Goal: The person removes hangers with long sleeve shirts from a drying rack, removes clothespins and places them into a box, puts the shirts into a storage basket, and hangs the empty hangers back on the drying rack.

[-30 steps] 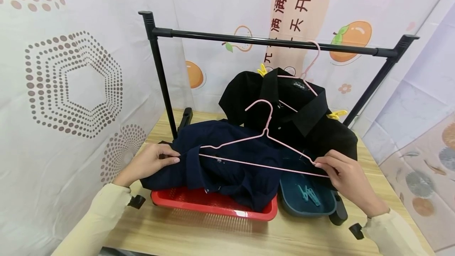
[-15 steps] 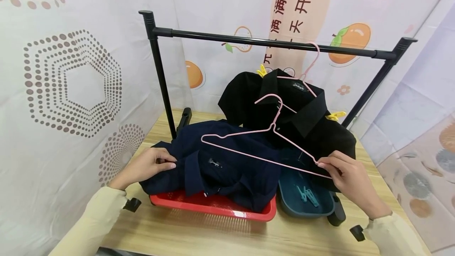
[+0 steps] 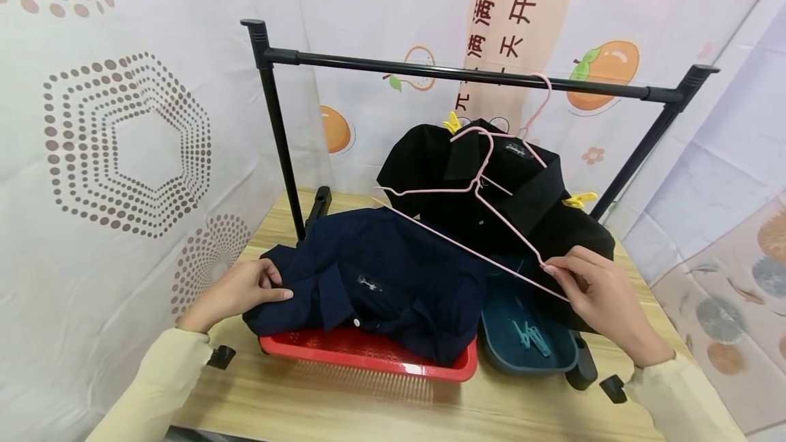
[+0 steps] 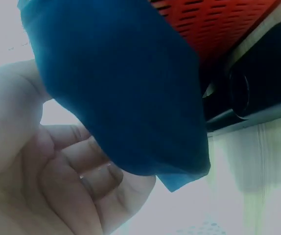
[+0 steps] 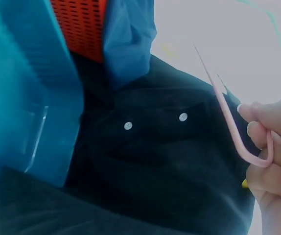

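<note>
In the head view a navy shirt lies bunched over the red basket, its collar and label facing up. My left hand holds the shirt's left shoulder area between thumb and fingers; in the left wrist view the blue cloth hides the fingertips. A pink wire hanger is tilted above the shirt, its left end raised and apart from the cloth. My right hand pinches the hanger's right end, which the right wrist view shows as a pink bend within the fingers.
Behind stands a black clothes rack. A black shirt hangs from it on another pink hanger, with yellow clips at its shoulders. A dark teal bin holding teal clips sits right of the basket.
The hanger's left end has come out of the navy shirt's collar and risen up and to the right. The left hand has shifted slightly down and left along the shirt.
</note>
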Tool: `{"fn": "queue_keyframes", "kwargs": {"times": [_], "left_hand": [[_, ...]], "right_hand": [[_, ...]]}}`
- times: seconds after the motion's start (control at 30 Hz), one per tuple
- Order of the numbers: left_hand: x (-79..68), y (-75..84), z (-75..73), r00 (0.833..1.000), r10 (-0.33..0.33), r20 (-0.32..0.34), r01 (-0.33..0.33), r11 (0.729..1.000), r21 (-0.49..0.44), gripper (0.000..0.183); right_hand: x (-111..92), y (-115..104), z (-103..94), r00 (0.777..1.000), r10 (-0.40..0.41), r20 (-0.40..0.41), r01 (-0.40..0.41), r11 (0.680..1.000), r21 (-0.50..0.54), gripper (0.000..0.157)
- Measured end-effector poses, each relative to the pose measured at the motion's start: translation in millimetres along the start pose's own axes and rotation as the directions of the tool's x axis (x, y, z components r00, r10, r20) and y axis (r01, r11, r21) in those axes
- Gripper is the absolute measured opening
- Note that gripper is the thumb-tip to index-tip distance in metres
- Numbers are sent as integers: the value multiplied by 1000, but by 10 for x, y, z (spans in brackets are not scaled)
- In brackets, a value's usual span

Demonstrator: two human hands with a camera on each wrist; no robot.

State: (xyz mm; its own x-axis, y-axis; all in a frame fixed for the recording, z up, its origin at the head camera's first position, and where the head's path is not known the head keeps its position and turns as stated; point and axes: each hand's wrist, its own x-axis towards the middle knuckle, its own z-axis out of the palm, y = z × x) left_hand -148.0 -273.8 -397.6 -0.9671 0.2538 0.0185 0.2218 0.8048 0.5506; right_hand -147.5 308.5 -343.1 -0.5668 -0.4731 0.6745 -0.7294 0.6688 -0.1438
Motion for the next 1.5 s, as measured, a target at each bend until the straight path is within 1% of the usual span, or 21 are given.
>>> {"fn": "queue_keyframes", "kwargs": {"times": [0.1,0.17,0.23,0.27,0.33,0.37,0.47,0.6,0.7,0.73,0.8,0.83,0.93,0.97,1.03,1.1,1.13,1.23,1.4,1.5], "left_hand": [[-3,7,14,999,-41,5,41,999,1,36],[-2,11,17,998,-58,14,58,998,7,37],[-1,11,16,997,-69,26,68,998,17,35],[-1,10,14,997,-72,31,72,997,21,34],[-2,5,12,997,-70,39,69,997,26,31],[-4,3,11,997,-69,42,68,997,28,30],[-8,-5,11,997,-60,47,58,998,35,29],[-20,-6,6,998,-48,48,46,998,46,29],[-32,-2,-6,998,-40,45,37,998,56,29],[-36,0,-11,998,-38,44,35,998,58,29],[-44,4,-20,998,-38,44,36,998,60,29],[-47,6,-23,998,-39,46,36,998,59,29],[-55,14,-31,998,-41,55,38,998,55,29],[-56,15,-32,998,-40,57,37,998,54,29],[-57,16,-34,998,-35,61,33,998,47,29],[-55,15,-36,998,-30,62,28,999,41,29],[-54,13,-37,998,-29,62,26,999,38,29],[-46,4,-38,997,-32,71,30,999,30,28],[-46,-5,-26,996,-36,81,34,999,25,25],[-49,-1,-13,996,-29,85,28,999,18,25]], "right_hand": [[88,-36,-7,1000,-16,-9,16,1000,-4,24],[146,-49,-5,998,-48,-35,48,999,-3,18],[205,-62,-2,996,-70,-60,71,997,3,7],[235,-67,0,993,-84,-78,85,996,5,8],[292,-80,3,989,-103,-110,105,994,12,17],[319,-91,0,988,-103,-119,105,994,11,16],[394,-134,-17,988,-88,-129,89,996,-1,8],[484,-204,-36,993,-47,-105,44,999,-32,23],[560,-243,-27,994,-36,-107,32,999,-43,25],[585,-253,-18,993,-40,-115,35,999,-42,22],[633,-271,0,990,-48,-132,44,999,-31,12],[657,-280,9,989,-51,-139,49,999,-23,11],[723,-320,30,988,-51,-146,51,999,-3,32],[746,-337,35,988,-47,-145,48,999,0,35],[796,-381,38,990,-39,-139,40,999,0,27],[849,-432,39,991,-35,-132,34,999,-9,13],[877,-458,41,991,-34,-129,32,999,-14,10],[960,-540,47,993,-24,-113,21,999,-30,18],[1076,-651,93,996,2,-87,-6,999,-52,15],[1121,-696,130,997,14,-81,-18,999,-46,14]]}}
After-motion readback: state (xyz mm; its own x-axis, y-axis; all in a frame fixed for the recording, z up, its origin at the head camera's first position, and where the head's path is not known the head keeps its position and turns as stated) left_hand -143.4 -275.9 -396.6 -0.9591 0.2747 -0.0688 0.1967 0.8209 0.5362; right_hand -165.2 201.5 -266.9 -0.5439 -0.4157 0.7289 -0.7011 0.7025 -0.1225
